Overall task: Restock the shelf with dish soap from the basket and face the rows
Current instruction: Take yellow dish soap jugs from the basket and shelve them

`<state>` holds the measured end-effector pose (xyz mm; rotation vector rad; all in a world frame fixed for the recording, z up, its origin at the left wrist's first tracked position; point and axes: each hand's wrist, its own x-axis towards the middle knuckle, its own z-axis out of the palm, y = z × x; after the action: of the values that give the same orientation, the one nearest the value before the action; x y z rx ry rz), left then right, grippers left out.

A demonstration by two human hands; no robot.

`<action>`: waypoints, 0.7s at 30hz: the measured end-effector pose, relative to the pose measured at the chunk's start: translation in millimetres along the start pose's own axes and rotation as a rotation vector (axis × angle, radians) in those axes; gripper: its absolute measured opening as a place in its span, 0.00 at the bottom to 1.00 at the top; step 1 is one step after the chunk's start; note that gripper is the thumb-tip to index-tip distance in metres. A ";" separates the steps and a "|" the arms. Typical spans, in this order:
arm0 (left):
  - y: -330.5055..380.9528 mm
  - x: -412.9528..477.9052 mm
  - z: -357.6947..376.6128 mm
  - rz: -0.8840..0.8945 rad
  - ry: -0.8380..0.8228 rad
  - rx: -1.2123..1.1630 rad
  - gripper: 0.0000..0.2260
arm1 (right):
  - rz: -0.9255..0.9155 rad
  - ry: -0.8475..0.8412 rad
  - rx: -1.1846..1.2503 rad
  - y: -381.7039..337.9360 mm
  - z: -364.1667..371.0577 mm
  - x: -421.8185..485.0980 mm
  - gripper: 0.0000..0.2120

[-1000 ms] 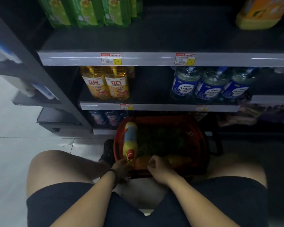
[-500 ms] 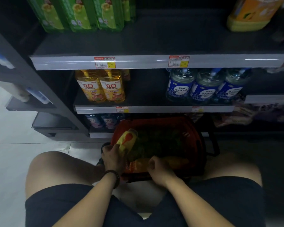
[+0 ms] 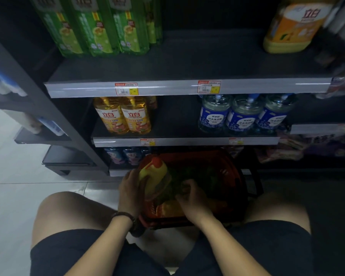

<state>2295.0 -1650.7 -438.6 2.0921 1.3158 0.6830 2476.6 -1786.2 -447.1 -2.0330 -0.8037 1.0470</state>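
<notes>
The left hand grips a yellow bottle with a red cap, fingers wrapped round its side, at the near-left corner of the red basket. The bottle stands roughly upright and rises above the basket rim. To do this step well, it should probably be lifted straight up until its base clears the rim. From there it can be carried up and forward from the hand to the middle shelf, with the label turned outward. The open space lies just to the right of the two yellow bottles on the shelf, which stand touching, labels facing out. A firm hold low on the body should stop the bottle swinging. The right hand is just beside the left, reaching down into the basket with its fingers bent. I cannot tell whether it holds anything. Beyond its fingers the basket holds dark green packs, and under its wrist lies an orange bottle on its side. Further right on the same shelf stand three blue-labelled bottles.
</notes>
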 end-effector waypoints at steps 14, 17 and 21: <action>182.6 61.6 -109.3 0.482 -0.063 -0.049 0.11 | -0.424 -0.066 0.179 -119.8 -130.1 -14.4 0.42; 232.2 74.7 -129.8 0.538 -0.091 -0.103 0.14 | -0.463 -0.050 0.219 -146.0 -165.0 -31.2 0.36; 298.3 90.5 -155.8 0.570 -0.149 -0.196 0.15 | -0.524 0.045 0.330 -171.7 -209.6 -54.7 0.30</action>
<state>2410.2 -1643.2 -109.8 2.3075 0.5378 0.8261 2594.3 -1795.2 -197.1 -1.4524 -0.9958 0.7677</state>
